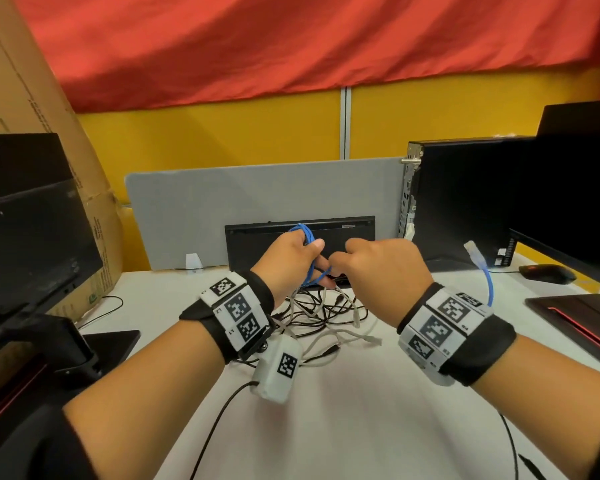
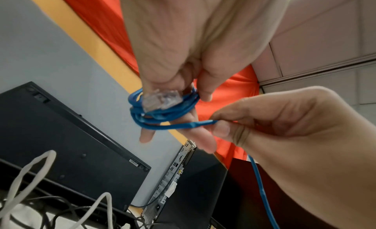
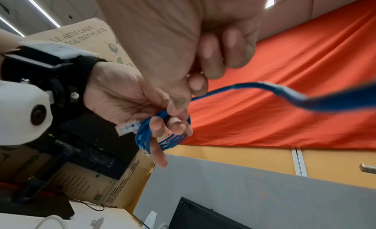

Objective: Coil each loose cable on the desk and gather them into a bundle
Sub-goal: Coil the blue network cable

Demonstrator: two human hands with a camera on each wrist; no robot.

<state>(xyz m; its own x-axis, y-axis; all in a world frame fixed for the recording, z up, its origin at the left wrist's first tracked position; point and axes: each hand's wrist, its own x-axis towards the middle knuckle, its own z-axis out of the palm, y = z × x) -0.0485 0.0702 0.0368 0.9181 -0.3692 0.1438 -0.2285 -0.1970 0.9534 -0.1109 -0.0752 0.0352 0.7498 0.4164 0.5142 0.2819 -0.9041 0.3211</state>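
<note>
A blue network cable is partly wound into loops around the fingers of my left hand. Its thumb pins the cable's clear plug against the loops. My right hand pinches the cable's free run just beside the coil, thumb against forefinger. From there the cable trails right to a second clear plug in the air. Both hands hover above a tangled pile of black and white cables on the white desk. The coil also shows in the right wrist view.
A black keyboard leans on the grey divider behind the hands. A PC tower, a monitor and a mouse stand at the right. At the left are another monitor and a cardboard box.
</note>
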